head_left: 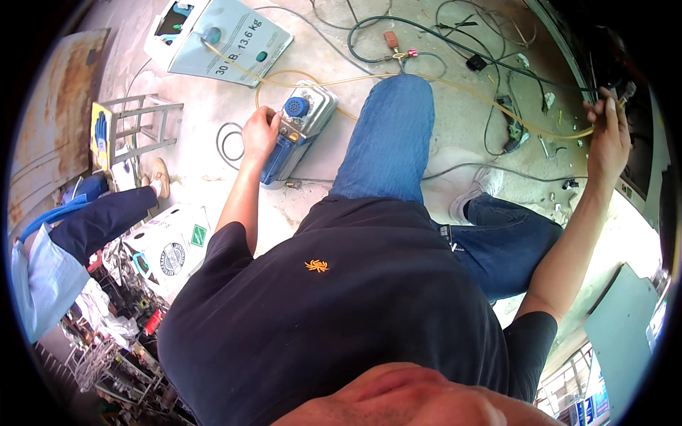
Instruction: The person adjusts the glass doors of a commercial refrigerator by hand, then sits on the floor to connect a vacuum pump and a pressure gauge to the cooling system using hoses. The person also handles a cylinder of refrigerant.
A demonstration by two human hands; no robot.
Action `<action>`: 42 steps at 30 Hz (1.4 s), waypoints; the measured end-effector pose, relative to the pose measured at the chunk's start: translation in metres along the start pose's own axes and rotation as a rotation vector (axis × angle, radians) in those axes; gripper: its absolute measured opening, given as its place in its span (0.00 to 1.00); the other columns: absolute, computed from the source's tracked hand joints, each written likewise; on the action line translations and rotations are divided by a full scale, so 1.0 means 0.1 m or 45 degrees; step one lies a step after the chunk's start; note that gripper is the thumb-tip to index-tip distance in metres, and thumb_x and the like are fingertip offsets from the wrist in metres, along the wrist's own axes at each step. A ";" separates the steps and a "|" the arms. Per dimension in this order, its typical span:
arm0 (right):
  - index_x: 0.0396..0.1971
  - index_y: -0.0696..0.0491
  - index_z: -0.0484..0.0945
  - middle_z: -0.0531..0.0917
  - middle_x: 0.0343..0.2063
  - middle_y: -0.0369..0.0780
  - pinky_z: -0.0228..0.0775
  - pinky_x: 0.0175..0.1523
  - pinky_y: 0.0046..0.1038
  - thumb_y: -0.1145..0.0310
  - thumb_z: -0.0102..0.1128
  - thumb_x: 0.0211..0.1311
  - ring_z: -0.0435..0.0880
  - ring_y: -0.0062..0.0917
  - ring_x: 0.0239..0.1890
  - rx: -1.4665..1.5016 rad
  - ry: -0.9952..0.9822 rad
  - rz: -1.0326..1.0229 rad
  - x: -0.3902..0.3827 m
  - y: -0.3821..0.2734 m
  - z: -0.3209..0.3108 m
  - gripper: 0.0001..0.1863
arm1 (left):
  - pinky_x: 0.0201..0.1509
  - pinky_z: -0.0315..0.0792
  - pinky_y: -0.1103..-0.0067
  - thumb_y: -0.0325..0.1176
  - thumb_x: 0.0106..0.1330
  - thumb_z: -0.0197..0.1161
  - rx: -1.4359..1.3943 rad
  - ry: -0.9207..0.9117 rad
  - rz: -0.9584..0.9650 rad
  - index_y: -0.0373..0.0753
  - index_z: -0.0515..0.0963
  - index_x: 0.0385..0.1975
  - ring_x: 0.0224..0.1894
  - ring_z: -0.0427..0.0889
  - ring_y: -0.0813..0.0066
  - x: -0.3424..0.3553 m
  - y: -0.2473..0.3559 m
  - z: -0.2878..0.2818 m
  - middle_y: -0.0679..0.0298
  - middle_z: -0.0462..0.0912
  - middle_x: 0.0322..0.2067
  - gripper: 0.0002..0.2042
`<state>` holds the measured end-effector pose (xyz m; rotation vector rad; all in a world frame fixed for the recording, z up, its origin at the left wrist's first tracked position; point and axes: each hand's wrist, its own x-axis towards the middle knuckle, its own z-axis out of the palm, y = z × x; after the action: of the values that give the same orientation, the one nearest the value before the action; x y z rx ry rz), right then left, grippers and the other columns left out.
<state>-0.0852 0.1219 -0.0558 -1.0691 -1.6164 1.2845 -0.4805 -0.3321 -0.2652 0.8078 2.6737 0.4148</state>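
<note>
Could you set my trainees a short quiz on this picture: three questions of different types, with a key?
1. The yellow hose to the right of the bent knee leads to:
A. a shoe
B. the right hand
C. a rusty panel

2. True or false: the round cap on the machine beside the left hand is red.

3. Short answer: which of the two hands is nearer the metal stool?

Key:
1. B, the right hand.
2. False; the cap is blue.
3. The left hand.
</note>
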 end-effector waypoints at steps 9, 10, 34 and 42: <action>0.49 0.61 0.81 0.72 0.25 0.30 0.73 0.50 0.19 0.65 0.52 0.75 0.73 0.13 0.29 -0.127 -0.008 0.025 -0.02 0.03 -0.17 0.15 | 0.49 0.76 0.62 0.43 0.66 0.59 -0.237 -0.152 0.520 0.40 0.83 0.39 0.43 0.84 0.52 1.29 2.10 1.12 0.54 0.86 0.40 0.14; 0.49 0.60 0.81 0.72 0.24 0.29 0.73 0.50 0.18 0.65 0.52 0.75 0.73 0.13 0.28 -0.158 -0.038 0.011 -0.05 0.01 -0.19 0.15 | 0.52 0.75 0.64 0.48 0.64 0.61 -0.200 -0.283 0.452 0.38 0.84 0.42 0.47 0.83 0.51 1.60 2.11 1.43 0.51 0.85 0.44 0.19; 0.42 0.59 0.80 0.78 0.26 0.35 0.69 0.38 0.25 0.65 0.51 0.72 0.75 0.20 0.30 -0.452 -0.273 0.161 -0.79 0.09 -0.34 0.13 | 0.38 0.76 0.73 0.45 0.57 0.68 -0.489 -0.698 0.151 0.34 0.83 0.31 0.32 0.85 0.71 2.34 2.57 2.53 0.59 0.85 0.28 0.17; 0.41 0.61 0.78 0.83 0.30 0.50 0.73 0.43 0.40 0.59 0.59 0.66 0.83 0.46 0.38 -0.889 -0.576 -0.044 -0.35 0.45 0.33 0.18 | 0.47 0.77 0.78 0.32 0.59 0.69 -0.906 -0.278 0.859 0.32 0.75 0.53 0.42 0.83 0.77 1.12 3.69 1.19 0.61 0.84 0.41 0.23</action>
<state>-0.0983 0.0843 -0.1085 -1.1859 -2.5300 0.9921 -0.3457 0.0487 -0.2641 1.3657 1.7698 1.2497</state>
